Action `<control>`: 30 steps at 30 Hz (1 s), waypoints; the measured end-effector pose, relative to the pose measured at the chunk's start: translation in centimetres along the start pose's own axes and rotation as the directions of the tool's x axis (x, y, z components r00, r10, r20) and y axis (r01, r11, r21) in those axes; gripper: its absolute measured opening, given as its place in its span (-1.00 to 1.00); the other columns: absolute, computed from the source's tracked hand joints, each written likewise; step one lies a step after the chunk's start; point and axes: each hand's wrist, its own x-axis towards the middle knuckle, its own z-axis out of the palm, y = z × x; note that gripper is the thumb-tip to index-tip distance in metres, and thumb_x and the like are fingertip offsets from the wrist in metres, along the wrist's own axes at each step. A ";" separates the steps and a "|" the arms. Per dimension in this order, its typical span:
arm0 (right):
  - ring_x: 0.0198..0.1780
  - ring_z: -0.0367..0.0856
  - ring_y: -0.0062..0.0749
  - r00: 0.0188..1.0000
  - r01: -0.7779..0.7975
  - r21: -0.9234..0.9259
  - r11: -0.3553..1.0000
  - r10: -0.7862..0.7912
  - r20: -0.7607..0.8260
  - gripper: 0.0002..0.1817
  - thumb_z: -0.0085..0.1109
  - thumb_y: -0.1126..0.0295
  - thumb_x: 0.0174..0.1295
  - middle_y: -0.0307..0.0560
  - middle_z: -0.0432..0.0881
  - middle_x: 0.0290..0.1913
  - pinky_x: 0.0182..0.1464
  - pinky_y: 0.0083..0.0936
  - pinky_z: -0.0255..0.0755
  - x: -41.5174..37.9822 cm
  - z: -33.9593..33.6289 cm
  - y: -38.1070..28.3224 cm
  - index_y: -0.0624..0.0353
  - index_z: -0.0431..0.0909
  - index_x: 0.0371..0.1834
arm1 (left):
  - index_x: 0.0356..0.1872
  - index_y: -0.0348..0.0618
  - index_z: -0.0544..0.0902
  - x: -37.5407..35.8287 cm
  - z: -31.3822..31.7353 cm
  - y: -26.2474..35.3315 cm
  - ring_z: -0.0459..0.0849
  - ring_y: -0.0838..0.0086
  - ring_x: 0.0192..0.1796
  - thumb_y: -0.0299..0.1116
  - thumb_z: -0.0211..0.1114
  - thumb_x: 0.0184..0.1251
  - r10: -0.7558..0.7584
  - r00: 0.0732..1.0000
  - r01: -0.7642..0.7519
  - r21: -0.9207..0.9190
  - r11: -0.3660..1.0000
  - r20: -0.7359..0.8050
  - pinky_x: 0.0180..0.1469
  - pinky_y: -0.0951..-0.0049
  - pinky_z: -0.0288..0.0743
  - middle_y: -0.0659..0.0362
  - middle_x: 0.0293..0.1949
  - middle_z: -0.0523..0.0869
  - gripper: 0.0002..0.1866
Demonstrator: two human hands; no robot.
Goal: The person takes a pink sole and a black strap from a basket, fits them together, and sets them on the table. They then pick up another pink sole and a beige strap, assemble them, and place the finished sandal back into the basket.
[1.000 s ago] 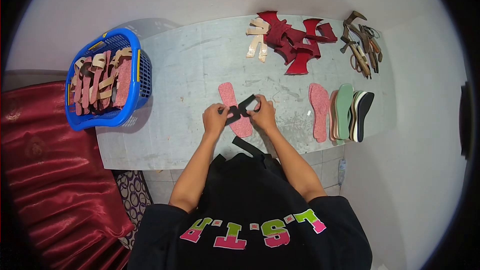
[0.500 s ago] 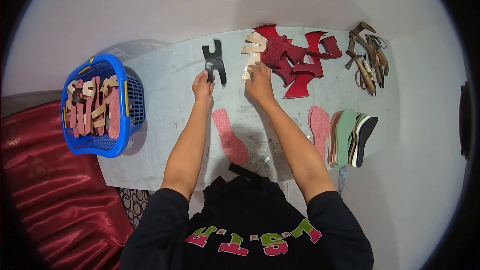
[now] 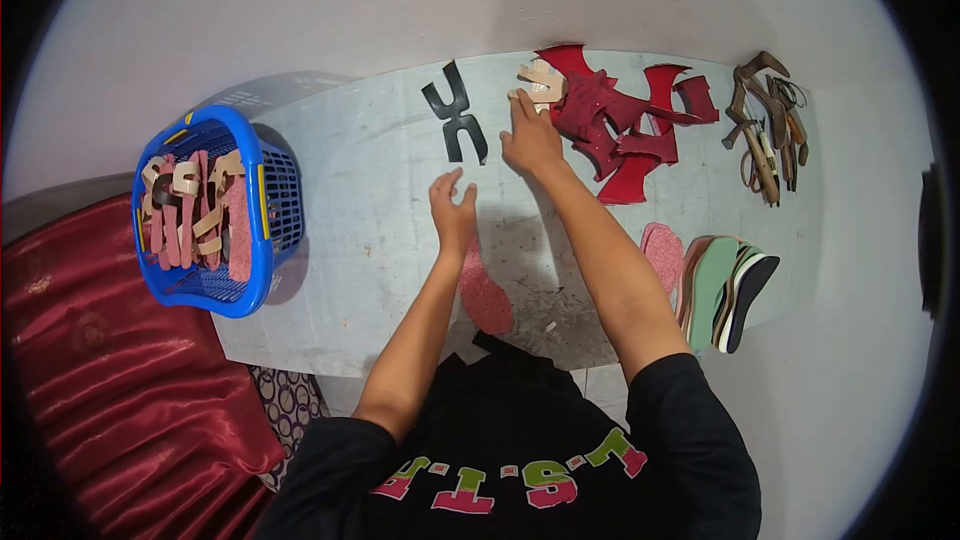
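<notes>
My left hand [image 3: 454, 208] is open above the pale tabletop, fingers apart, just below the black H-shaped pieces [image 3: 456, 115], which lie on the table untouched. A pink insole [image 3: 485, 295] lies beneath my left wrist, partly hidden by it. My right hand [image 3: 532, 138] reaches to the beige cut piece [image 3: 545, 86], its fingertips at the piece's lower left edge; whether they grip it is hard to tell. Dark red cut pieces [image 3: 600, 112] lie in a loose heap right of that hand.
A blue basket [image 3: 262, 230] with pink and beige strapped soles stands at the left. Metal and wooden-handled tools [image 3: 765, 130] lie at the back right. Another pink insole [image 3: 662, 252] sits beside stacked green [image 3: 712, 285] and black soles [image 3: 752, 295]. Red cloth [image 3: 110, 340] is at the left.
My left hand has let go of the black pieces and drawn back toward me. My right hand has moved up to the upper beige piece. The whole view has shifted slightly.
</notes>
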 end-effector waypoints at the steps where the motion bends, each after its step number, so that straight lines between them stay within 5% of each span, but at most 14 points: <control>1: 0.33 0.35 0.14 1.000 0.007 -0.001 1.000 -0.007 0.002 -0.33 0.26 0.31 0.18 -0.06 0.08 0.57 0.25 -0.13 0.46 -0.1 0.1 0.1 0.27 0.34 0.38 | 0.10 -0.27 0.64 -0.7 -0.1 -0.2 0.55 0.23 0.16 -0.43 0.35 0.27 0.020 0.999 -0.019 -0.028 0.999 0.031 0.16 0.37 0.47 -0.07 0.13 0.54 -0.63; 4: 0.32 0.37 0.10 0.984 0.089 0.122 0.989 -0.069 -0.162 -0.42 0.21 0.41 0.20 0.01 0.23 0.50 0.26 -0.17 0.42 -1.2 0.1 -0.1 0.30 0.40 0.33 | 0.07 -0.25 0.65 -2.4 -0.3 -0.9 0.56 0.47 -0.07 -0.45 0.30 0.34 -0.066 0.990 0.099 -0.287 0.953 0.125 0.04 0.52 0.45 0.07 0.08 0.60 -0.70; 5: 0.28 0.40 0.08 0.949 0.226 0.213 0.950 -0.165 -0.270 -0.48 0.20 0.45 0.20 0.04 0.35 0.42 0.26 -0.19 0.41 -2.0 0.0 -0.2 0.32 0.44 0.27 | 0.07 -0.25 0.65 -2.7 -0.5 -1.2 0.56 0.47 -0.07 -0.45 0.30 0.34 -0.065 0.991 0.098 -0.291 0.952 0.120 0.04 0.52 0.45 0.07 0.08 0.60 -0.70; 7: 0.24 0.44 0.05 0.891 0.368 0.286 0.885 -0.247 -0.381 -0.54 0.19 0.50 0.20 0.06 0.46 0.34 0.26 -0.21 0.39 -4.6 -1.2 -1.3 0.34 0.49 0.21 | 0.18 -0.26 0.58 -3.4 -1.3 -0.4 0.60 0.45 -0.03 -0.37 0.23 0.45 -0.202 0.918 0.337 -0.400 0.852 0.342 0.06 0.53 0.48 0.07 0.07 0.60 -0.66; 9: 0.10 0.55 -0.01 0.889 0.334 0.465 0.820 -0.109 -0.446 -0.67 0.22 0.56 0.16 0.07 0.62 0.15 0.16 -0.30 0.45 -8.7 -3.0 -3.0 0.37 0.57 0.03 | 0.26 -0.24 0.48 -3.9 -1.6 1.9 0.61 0.40 0.05 -0.31 0.20 0.49 -0.248 0.884 0.430 -0.479 0.765 0.397 0.13 0.46 0.49 0.06 0.11 0.57 -0.59; 11: -0.09 0.64 -0.17 0.922 0.260 0.583 0.770 -0.019 -0.386 -0.67 0.24 0.54 0.21 0.05 0.69 -0.02 -0.01 -0.45 0.51 -12.5 -2.7 -4.3 0.34 0.52 0.05 | 0.35 -0.21 0.38 -4.7 -2.0 2.9 0.61 0.34 0.12 -0.24 0.17 0.53 -0.286 0.839 0.522 -0.537 0.663 0.463 0.19 0.39 0.51 0.04 0.14 0.54 -0.52; 13: -0.20 0.63 -0.39 0.911 0.236 0.965 0.118 0.320 -0.262 -0.68 0.20 0.53 0.30 0.01 0.68 -0.16 -0.16 -0.58 0.50 -15.9 -1.1 -5.2 0.30 0.45 0.09 | 0.44 -0.14 0.19 -6.0 -2.4 2.7 0.56 0.19 0.24 -0.12 0.14 0.54 -0.247 0.717 0.687 -0.598 0.413 0.652 0.30 0.23 0.49 0.02 0.24 0.44 -0.40; 15: -0.23 0.60 -0.50 0.926 0.120 0.990 0.078 0.351 -0.140 -0.71 0.16 0.54 0.35 -0.06 0.65 -0.21 -0.19 -0.62 0.48 -19.8 -1.4 -5.3 0.25 0.40 0.09 | 0.45 0.02 0.15 -7.6 -3.1 2.0 0.53 0.11 0.26 -0.11 0.16 0.53 -0.191 0.678 0.723 -0.597 0.348 0.710 0.30 0.17 0.50 0.03 0.31 0.35 -0.40; 17: -0.27 0.61 -0.47 0.899 -0.037 0.949 -0.312 0.404 0.168 -0.83 0.15 0.56 0.34 -0.05 0.65 -0.23 -0.21 -0.62 0.49 -23.3 -0.5 -4.8 0.26 0.44 -0.04 | 0.44 0.14 0.18 -10.3 -3.8 1.9 0.53 0.09 0.25 -0.17 0.17 0.53 -0.203 0.702 0.701 -0.613 0.363 0.683 0.30 0.15 0.51 0.06 0.31 0.36 -0.44; 19: -0.29 0.62 -0.47 0.891 -0.052 0.939 -0.341 0.408 0.198 -0.86 0.16 0.55 0.34 -0.06 0.65 -0.25 -0.23 -0.61 0.50 -26.5 1.1 -3.6 0.27 0.46 -0.08 | 0.48 0.19 0.08 -12.3 -4.7 -0.1 0.54 0.20 0.23 -0.33 0.24 0.48 -0.180 0.721 0.688 -0.659 0.303 0.669 0.20 0.24 0.53 0.09 0.29 0.40 -0.33; 23: -0.36 0.62 -0.45 0.884 -0.155 0.900 -0.406 0.350 0.310 -0.90 0.18 0.50 0.36 -0.08 0.65 -0.31 -0.28 -0.60 0.50 -30.9 2.1 -2.0 0.28 0.51 -0.16 | 0.44 0.13 0.25 -15.6 -7.1 -1.5 0.61 0.44 0.05 -0.50 0.24 0.41 -0.293 0.787 0.595 -0.793 0.131 0.543 -0.11 0.52 0.50 0.11 0.07 0.58 -0.37; 26: -0.37 0.62 -0.48 0.895 -0.243 0.918 -0.315 0.294 0.337 -0.90 0.18 0.48 0.36 -0.07 0.64 -0.34 -0.30 -0.61 0.49 -31.8 2.2 -1.8 0.27 0.50 -0.18 | 0.34 -0.01 0.43 -17.1 -8.4 -5.6 0.54 0.61 -0.21 -0.45 0.27 0.41 -0.023 0.760 0.629 -0.744 -0.226 0.650 -0.23 0.59 0.40 0.19 0.03 0.61 -0.51; 29: -0.43 0.60 -0.51 0.876 -0.318 0.929 -0.191 0.314 0.365 -0.90 0.18 0.48 0.37 -0.07 0.65 -0.37 -0.38 -0.62 0.47 -31.7 2.8 -1.9 0.28 0.50 -0.24 | 0.30 -0.04 0.48 -18.1 -9.7 -4.7 0.55 0.62 -0.22 -0.39 0.27 0.43 -0.104 0.788 0.593 -0.794 -0.137 0.607 -0.25 0.62 0.40 0.25 -0.04 0.64 -0.56; 30: -0.46 0.59 -0.52 0.854 -0.342 0.936 -0.088 0.386 0.348 -0.90 0.18 0.48 0.37 -0.08 0.65 -0.40 -0.40 -0.62 0.46 -31.5 3.1 -2.1 0.28 0.51 -0.26 | 0.23 -0.05 0.55 -18.0 -9.7 -4.6 0.55 0.65 -0.27 -0.30 0.26 0.46 -0.289 0.748 0.609 -0.791 -0.062 0.598 -0.26 0.63 0.40 0.29 -0.12 0.67 -0.64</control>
